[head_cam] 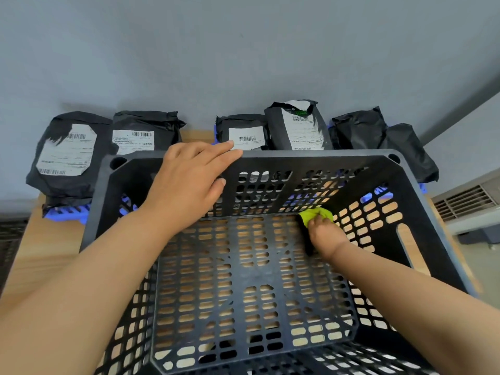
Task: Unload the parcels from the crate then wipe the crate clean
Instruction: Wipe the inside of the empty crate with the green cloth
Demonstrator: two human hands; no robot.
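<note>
Reaches with both bare forearms into a black slatted crate standing on a pale wooden worktop, filling most of the near view. Shows the wood through the slots of the crate's floor and side walls.

Grips a bunched yellow-green cloth in the right hand with curled fingers, pressing it down in the far right corner of the crate floor, right where floor meets far wall.

Lays the left hand over the crate's far rim, left of its middle, with straight, relaxed fingers across the top of the rim and the thumb dropped against the inside of the far wall. Grasps nothing there.

Lines up black plastic-wrapped parcels just beyond the crate along the worktop's far edge, propped upright against a grey wall. Turns the white barcode labels of four of them forward. Sets some of them on a blue plastic lattice, glimpsed at the far left corner and again behind the crate's right side.

Catches a grey vented unit off the worktop's right edge, low against the wall.
</note>
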